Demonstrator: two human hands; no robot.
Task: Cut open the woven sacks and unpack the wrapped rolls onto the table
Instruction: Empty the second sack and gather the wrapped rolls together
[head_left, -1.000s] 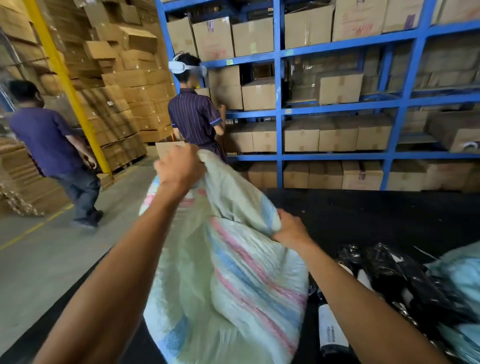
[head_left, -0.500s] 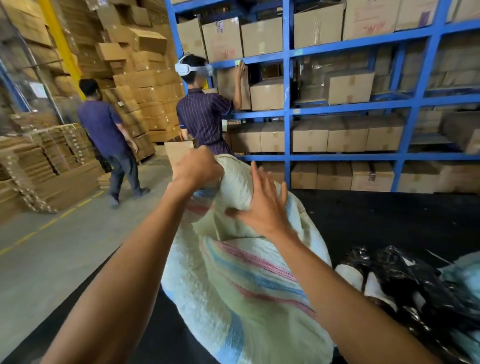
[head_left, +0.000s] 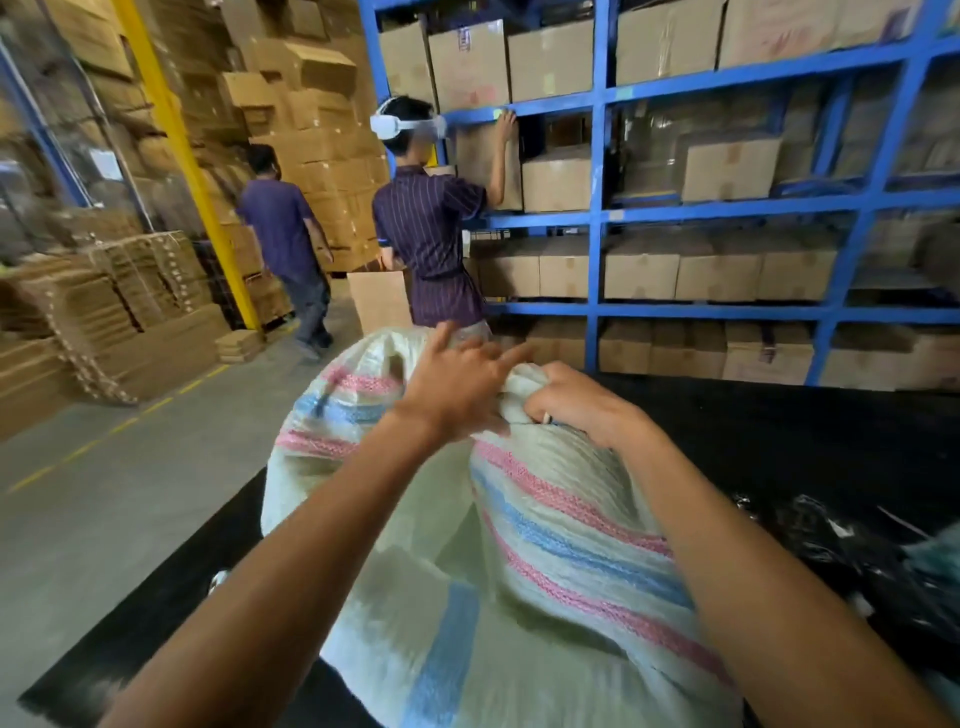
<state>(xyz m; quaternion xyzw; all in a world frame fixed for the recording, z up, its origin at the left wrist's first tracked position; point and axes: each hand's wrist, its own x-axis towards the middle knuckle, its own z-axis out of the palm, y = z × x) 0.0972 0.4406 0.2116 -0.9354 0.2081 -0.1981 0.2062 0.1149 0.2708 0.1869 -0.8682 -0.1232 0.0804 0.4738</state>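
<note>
Woven sack (head_left: 545, 561) standing bulky on the black counter (head_left: 779, 431), directly in front, top bunched up between both hands. Right hand (head_left: 587, 402) curled tight round a gathered fold at the sack's top edge. Left hand (head_left: 457, 384) over the top just beside it, fingers spread and straight, blurred in motion, touching or skimming the cloth; cannot tell which. No knife or cutter visible. Mouth of the sack seemingly not yet open, no roll drawn out of it. To the right, on the counter, dark plastic-wrapped rolls (head_left: 852, 561) lying in a heap, so apparently part of the unpacking done; this sack left to open and empty. Beyond: blue shelving (head_left: 597, 218) stacked with cardboard boxes (head_left: 730, 166), one person in a headset (head_left: 426, 249) reaching to a shelf, another person (head_left: 283, 234) further off on the floor.

Against half a second ago: roles swapped. Then left hand gripping the top and right hand spread in mid-air; now right hand gripping, left hand released and spread.
</note>
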